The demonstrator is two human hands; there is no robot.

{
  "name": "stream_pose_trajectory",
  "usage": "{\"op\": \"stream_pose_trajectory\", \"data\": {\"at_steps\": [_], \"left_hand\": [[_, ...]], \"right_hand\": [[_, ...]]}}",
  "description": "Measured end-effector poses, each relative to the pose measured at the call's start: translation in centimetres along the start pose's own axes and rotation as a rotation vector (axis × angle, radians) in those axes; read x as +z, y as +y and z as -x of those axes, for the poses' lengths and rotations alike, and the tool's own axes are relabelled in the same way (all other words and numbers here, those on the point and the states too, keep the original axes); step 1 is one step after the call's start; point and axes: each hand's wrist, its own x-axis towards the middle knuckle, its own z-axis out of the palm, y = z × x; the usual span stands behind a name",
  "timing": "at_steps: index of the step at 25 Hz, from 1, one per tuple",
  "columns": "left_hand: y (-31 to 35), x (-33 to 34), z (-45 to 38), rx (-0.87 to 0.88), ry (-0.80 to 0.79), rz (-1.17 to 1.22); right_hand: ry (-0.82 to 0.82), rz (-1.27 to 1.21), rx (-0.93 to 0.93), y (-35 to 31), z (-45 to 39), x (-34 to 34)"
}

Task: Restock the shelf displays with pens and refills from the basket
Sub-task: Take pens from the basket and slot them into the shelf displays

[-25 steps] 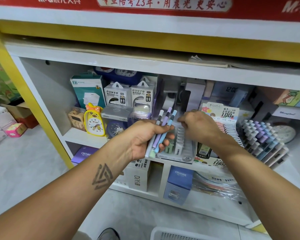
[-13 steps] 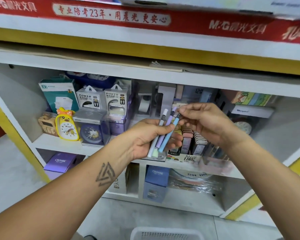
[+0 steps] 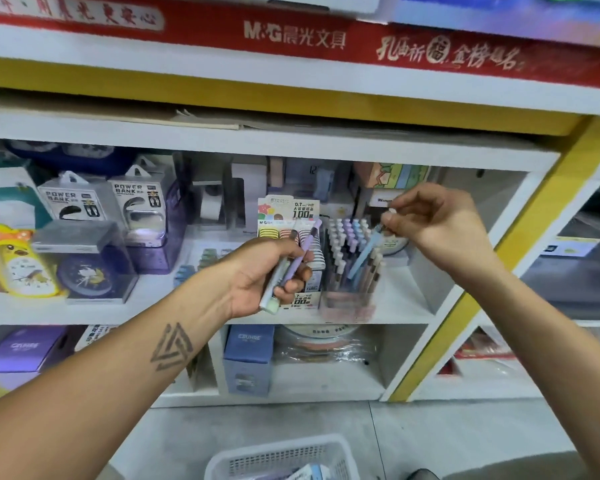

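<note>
Head view shows the right hand (image 3: 437, 225) pinching a blue pen (image 3: 362, 255) by its top, tip down over the pen stand (image 3: 349, 268) on the shelf (image 3: 201, 311). Just left of the stand, the left hand (image 3: 257, 275) grips two more pens (image 3: 291, 268); the basket (image 3: 284, 457) sits on the floor below. I think it helps to hold the pen straight and slide it slowly into a free hole.

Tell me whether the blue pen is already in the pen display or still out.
Still out. The right hand pinches the blue pen by its top end, slanted, its lower tip among the pens of the pen display, not yet seated.
</note>
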Motion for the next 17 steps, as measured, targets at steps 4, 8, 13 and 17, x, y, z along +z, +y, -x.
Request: {"op": "stream_pose_trajectory", "data": {"at_steps": [4, 8, 13, 17], "left_hand": [[-0.9, 1.2, -0.6, 0.052, -0.031, -0.002], [-1.2, 1.3, -1.1, 0.068, -0.044, -0.019], [-1.3, 1.2, -1.3, 0.087, -0.075, -0.037], [-1.3, 1.1, -1.5, 0.093, -0.056, -0.014]], "right_hand": [[-0.144, 0.415, -0.058, 1.5, 1.0, 0.8], [-0.202, 0.509, -0.092, 1.8, 1.3, 1.4], [-0.326, 0.495, -0.094, 1.1, 1.2, 1.5], [-0.308, 0.466, -0.074, 1.1, 1.2, 1.3]]}}
